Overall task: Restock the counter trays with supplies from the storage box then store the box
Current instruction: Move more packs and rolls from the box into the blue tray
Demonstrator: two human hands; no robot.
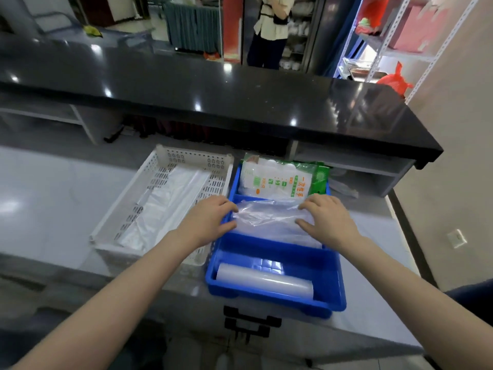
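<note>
A blue divided tray (pixel 277 251) stands on the grey counter in front of me. Its far compartment holds a green-and-white packet of disposable gloves (pixel 280 178). Its middle compartment holds a stack of clear plastic bags (pixel 269 218). My left hand (pixel 206 221) rests on the left end of that stack, fingers spread over the tray wall. My right hand (pixel 326 218) presses flat on the stack's right end. A clear plastic roll (pixel 264 283) lies in the near compartment. Left of the blue tray stands a white perforated tray (pixel 125 209) with white plastic bags (pixel 162 209) inside.
A black raised countertop (pixel 213 92) runs across behind the trays, with open shelves under it. A black-handled clear box (pixel 250 323) shows below the counter's near edge. A person stands beyond the counter. A metal rack (pixel 394 49) with red bags is at the right.
</note>
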